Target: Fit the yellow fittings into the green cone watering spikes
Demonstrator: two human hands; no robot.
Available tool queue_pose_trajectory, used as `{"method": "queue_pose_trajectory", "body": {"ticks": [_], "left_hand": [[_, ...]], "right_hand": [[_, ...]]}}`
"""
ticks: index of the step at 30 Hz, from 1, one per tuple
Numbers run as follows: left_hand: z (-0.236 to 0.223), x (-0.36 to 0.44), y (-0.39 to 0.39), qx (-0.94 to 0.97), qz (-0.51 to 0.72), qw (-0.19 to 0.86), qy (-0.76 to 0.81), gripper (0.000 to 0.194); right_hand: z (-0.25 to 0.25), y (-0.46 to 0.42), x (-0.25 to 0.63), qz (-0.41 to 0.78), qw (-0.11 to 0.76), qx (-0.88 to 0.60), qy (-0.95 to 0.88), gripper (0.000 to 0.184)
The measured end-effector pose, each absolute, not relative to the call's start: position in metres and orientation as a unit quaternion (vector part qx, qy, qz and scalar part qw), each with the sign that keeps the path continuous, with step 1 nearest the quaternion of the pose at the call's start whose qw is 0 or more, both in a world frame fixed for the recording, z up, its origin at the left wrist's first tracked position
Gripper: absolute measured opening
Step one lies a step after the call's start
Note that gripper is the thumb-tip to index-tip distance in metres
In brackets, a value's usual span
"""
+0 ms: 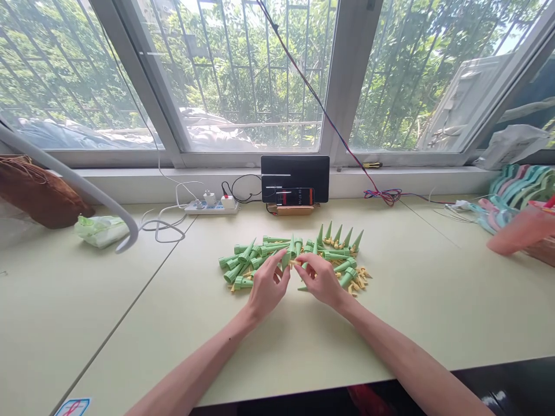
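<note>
Between the fingers of my left hand point(266, 283) is a green plastic spike point(285, 260), a hollow cone-shaped piece. My right hand point(323, 280) pinches a small yellow plastic piece point(293, 263) close against the spike's side. Around both hands lies a loose heap of similar green spikes point(234, 270). To the right of my right hand is a small pile of yellow pieces point(359, 282). Behind it, several green spikes point(338, 236) stand point-up in a row, with yellow pieces at their bases. My fingers partly cover the spike and the yellow piece.
A phone point(295, 197) leans on a dark tablet point(295, 170) by the window. Left of these lies a power strip point(211, 208) with cords. A white curved lamp arm point(87, 179) reaches in from the left. Pastel plastic items point(515, 190) and a pink cup point(522, 228) stand at the right.
</note>
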State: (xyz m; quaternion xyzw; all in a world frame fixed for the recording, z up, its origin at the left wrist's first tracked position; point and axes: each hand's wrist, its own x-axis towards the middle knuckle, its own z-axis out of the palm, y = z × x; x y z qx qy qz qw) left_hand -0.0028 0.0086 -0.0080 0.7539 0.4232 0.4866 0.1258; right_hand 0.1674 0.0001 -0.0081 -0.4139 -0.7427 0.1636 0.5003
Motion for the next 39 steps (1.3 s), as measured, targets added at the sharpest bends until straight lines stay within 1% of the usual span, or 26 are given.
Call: {"method": "queue_pose_trajectory", "body": {"ticks": [8,13,20,39], "left_hand": [[-0.0064,-0.0026,0.0078,0.760,0.475,0.131,0.424,0.036],[-0.0081,-0.0030,0.0073,0.767,0.471,0.143,0.412,0.038],[-0.0097,-0.0036,0.0088,0.765,0.468,0.137,0.420,0.046],[-0.0098,-0.0022,0.0084,0.757,0.472,0.151,0.426,0.040]], "right_hand": [[-0.0095,0.0013,0.1678,0.160,0.497,-0.415,-0.745,0.013],[-0.0095,0.0011,0.1676,0.169,0.496,-0.423,-0.739,0.016],[-0.0098,0.0014,0.1677,0.171,0.497,-0.422,-0.738,0.015],[-0.0114,0.0024,0.1683,0.168,0.489,-0.430,-0.740,0.017]]}}
